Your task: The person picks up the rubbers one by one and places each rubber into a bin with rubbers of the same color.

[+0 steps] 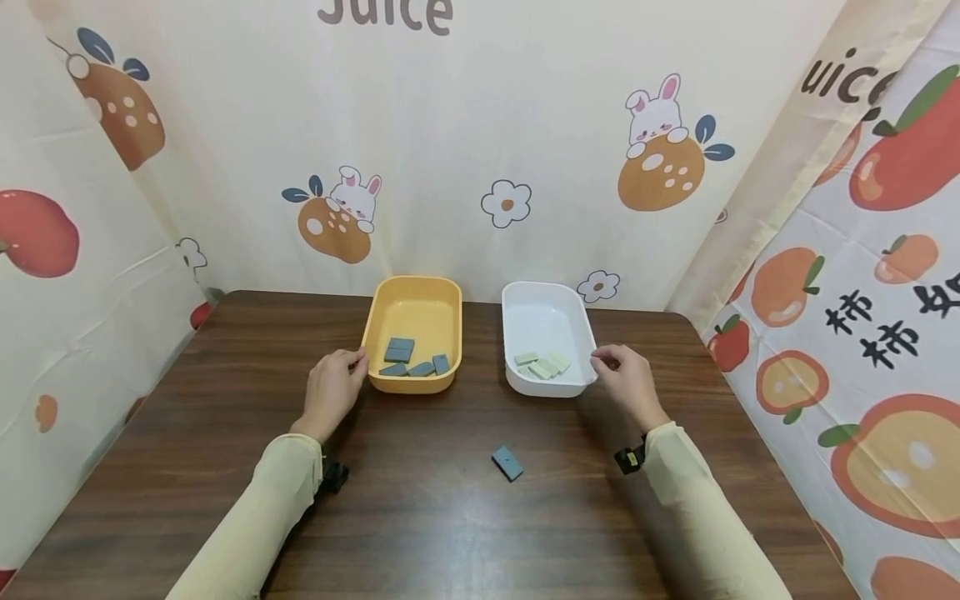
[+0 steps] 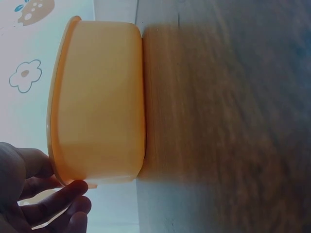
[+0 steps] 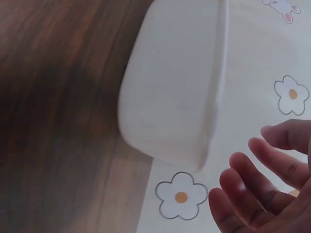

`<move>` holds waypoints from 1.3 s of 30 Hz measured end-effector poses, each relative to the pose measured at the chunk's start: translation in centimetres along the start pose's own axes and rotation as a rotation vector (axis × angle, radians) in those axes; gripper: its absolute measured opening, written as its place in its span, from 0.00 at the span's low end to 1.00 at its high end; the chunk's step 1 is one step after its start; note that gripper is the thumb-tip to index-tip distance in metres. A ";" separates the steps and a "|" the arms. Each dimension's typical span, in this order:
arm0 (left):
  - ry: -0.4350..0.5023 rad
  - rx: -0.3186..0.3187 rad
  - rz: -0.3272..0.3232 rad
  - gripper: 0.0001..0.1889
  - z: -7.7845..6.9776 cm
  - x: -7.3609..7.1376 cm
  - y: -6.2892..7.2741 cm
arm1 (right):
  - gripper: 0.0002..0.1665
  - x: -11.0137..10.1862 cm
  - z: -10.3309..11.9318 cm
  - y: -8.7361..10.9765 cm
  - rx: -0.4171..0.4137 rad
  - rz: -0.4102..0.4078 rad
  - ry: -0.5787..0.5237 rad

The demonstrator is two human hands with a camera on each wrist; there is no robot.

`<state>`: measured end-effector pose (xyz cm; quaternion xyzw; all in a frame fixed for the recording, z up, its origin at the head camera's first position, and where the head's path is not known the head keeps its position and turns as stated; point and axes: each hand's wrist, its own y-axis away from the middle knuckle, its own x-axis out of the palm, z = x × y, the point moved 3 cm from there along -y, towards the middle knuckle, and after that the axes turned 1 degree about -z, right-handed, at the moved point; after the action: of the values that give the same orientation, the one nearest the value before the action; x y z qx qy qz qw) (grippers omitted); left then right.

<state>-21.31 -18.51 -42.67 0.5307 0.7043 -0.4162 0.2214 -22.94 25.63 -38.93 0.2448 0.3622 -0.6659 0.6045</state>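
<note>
My left hand (image 1: 335, 388) pinches the rim of a yellow plastic bin (image 1: 417, 298) at its left side; the left wrist view has thumb and fingers on either side of that rim. Several dark blue-grey blocks (image 1: 401, 345) lie in the bin's near end. Beside the right side of a white plastic bin (image 1: 546, 304) is my right hand (image 1: 628, 385). In the right wrist view its fingers (image 3: 243, 191) are loosely bent, apart from the white bin and holding nothing. Several pale green blocks (image 1: 551, 364) lie in the white bin.
One blue-grey block (image 1: 507, 463) lies alone on the dark wood table (image 1: 420, 533), nearer me than the bins. A printed curtain (image 1: 450, 125) hangs right behind the bins and along both sides of the table.
</note>
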 end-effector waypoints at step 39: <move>0.077 0.003 0.019 0.11 -2.5 -0.6 0.2 | 0.24 1.5 -3.2 0.5 0.230 0.160 -0.039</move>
<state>-20.62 -16.78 -40.92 0.5533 0.7067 -0.3945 0.1971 -23.07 27.23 -42.12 0.3277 0.2512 -0.6571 0.6307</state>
